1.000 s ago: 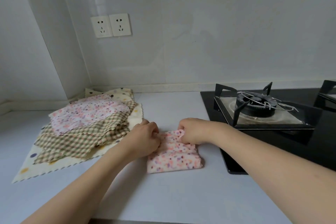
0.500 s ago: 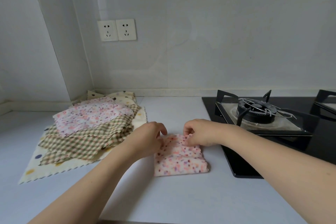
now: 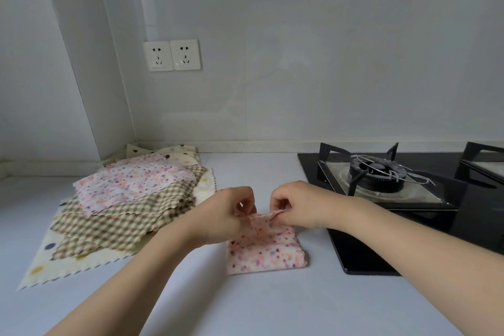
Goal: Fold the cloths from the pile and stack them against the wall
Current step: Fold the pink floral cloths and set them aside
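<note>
Both hands pinching floral cloth, pale countertop, white wall

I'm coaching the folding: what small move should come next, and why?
Probably bring the pinched far edge toward the body and lay it over the near half. Both hands, left hand and right hand, pinch the floral cloth at its raised far edge.

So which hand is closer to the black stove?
The right hand. It pinches the far edge of the folded floral cloth right beside the stove. The left hand pinches the same edge on the cloth's other side, nearer the pile of cloths.
</note>
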Tool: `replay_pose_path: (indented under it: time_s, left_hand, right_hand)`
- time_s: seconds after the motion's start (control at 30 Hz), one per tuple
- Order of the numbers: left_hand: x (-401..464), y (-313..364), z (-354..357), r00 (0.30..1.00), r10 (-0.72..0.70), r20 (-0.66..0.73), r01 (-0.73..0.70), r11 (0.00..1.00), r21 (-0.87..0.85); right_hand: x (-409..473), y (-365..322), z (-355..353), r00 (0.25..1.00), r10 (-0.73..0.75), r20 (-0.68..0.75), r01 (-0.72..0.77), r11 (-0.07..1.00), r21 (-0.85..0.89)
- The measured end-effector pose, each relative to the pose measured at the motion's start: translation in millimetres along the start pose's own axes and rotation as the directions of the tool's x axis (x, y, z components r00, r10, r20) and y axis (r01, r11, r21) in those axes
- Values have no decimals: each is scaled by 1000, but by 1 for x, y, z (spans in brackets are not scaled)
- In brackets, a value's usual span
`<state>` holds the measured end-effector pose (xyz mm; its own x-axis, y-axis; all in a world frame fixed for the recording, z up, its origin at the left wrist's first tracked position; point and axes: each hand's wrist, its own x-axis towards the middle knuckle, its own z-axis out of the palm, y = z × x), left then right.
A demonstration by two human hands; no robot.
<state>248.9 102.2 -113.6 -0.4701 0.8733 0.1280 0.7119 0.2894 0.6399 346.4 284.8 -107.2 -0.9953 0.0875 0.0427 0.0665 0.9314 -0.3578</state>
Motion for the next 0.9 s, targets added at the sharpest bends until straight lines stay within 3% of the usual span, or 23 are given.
replay_pose_path:
  time_s: [0.17,0.23,0.37,0.57,0.73,0.9]
  left_hand:
    - [0,0,2,983,-116,140,111,993,42]
    - [1,-1,3,978,-163,130,151,984,93]
    - [7,-11,7,957,-285,57,288,957,-46]
    - [15,-18,26,962,-234,-138,268,903,336]
    - [18,-19,28,945,-296,-137,326,862,388]
    - [22,-16,21,900,-435,-38,418,833,363]
  right_hand:
    - [-5,-1,1,990,60,127,-56,998,-36]
    - [-3,-3,2,982,98,164,-90,994,-57]
    - [7,-4,6,975,145,169,-140,989,-44]
    - [19,-8,5,948,221,228,-194,971,-138]
    - [28,-6,7,949,235,212,-209,968,-136]
    - [27,-12,7,930,238,280,-213,970,-116]
